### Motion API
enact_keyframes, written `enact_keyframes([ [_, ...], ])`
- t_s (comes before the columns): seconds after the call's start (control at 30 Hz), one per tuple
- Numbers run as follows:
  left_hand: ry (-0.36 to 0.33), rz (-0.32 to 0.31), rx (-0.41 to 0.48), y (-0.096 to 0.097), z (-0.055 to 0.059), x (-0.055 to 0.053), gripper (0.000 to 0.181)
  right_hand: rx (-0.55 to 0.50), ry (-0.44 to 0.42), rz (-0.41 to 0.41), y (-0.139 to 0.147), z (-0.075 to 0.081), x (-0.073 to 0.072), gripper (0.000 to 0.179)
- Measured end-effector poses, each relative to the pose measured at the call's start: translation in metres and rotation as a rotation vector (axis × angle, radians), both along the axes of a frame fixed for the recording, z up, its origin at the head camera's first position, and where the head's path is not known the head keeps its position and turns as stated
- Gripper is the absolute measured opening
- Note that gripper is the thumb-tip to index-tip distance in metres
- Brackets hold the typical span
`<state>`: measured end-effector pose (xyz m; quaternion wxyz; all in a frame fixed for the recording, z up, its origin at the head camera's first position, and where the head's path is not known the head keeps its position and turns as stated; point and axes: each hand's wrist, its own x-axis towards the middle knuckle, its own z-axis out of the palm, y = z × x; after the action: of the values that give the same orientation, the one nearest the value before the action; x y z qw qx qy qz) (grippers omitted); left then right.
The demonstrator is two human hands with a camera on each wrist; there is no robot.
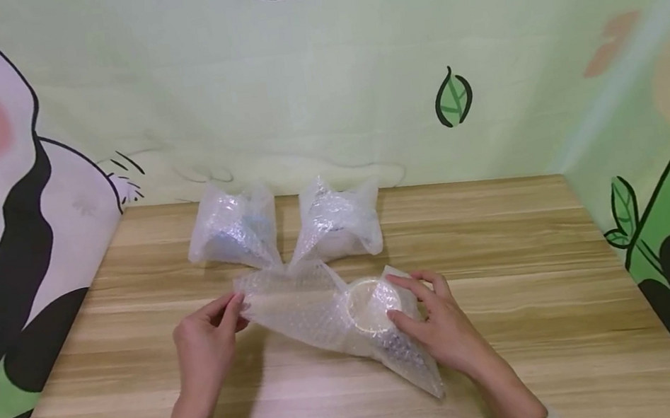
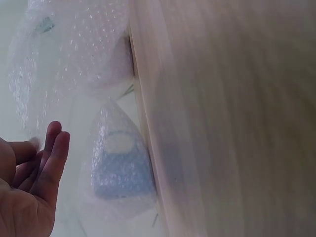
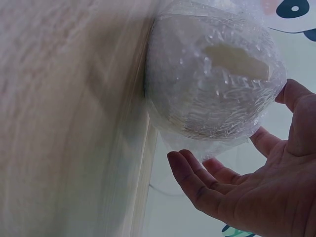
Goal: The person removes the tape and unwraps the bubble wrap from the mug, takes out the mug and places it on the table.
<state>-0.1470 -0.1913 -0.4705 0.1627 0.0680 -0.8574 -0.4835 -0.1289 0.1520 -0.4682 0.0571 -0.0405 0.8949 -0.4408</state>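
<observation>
The bubble wrap [image 1: 297, 307] lies on the table [image 1: 533, 288], nearer than the left bundle [image 1: 231, 230] and the right bundle [image 1: 336, 219]. A round thing [image 1: 365, 308], maybe a cup, sits inside its right part. The left hand [image 1: 208, 341] pinches the wrap's left end. The right hand [image 1: 444, 326] holds the round thing through the wrap. The wrap looks light, soft and a bit slippery. The round thing may be hard and break easily, so hold its sides gently, not the floppy end.
</observation>
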Motion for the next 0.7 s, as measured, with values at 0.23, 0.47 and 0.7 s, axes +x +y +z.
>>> enact_keyframes([
  [0.23,-0.123,0.006,-0.043,-0.011,0.005,0.016,0.036,-0.002,0.002,-0.005,0.0,0.0,0.001,0.056],
  [0.47,0.077,-0.042,-0.169,0.001,0.017,0.033,0.033,0.006,0.005,-0.005,-0.001,0.001,0.002,0.056],
  [0.7,0.317,-0.26,-0.236,0.033,0.036,0.033,0.009,0.009,0.013,-0.003,-0.002,0.001,0.002,0.056],
])
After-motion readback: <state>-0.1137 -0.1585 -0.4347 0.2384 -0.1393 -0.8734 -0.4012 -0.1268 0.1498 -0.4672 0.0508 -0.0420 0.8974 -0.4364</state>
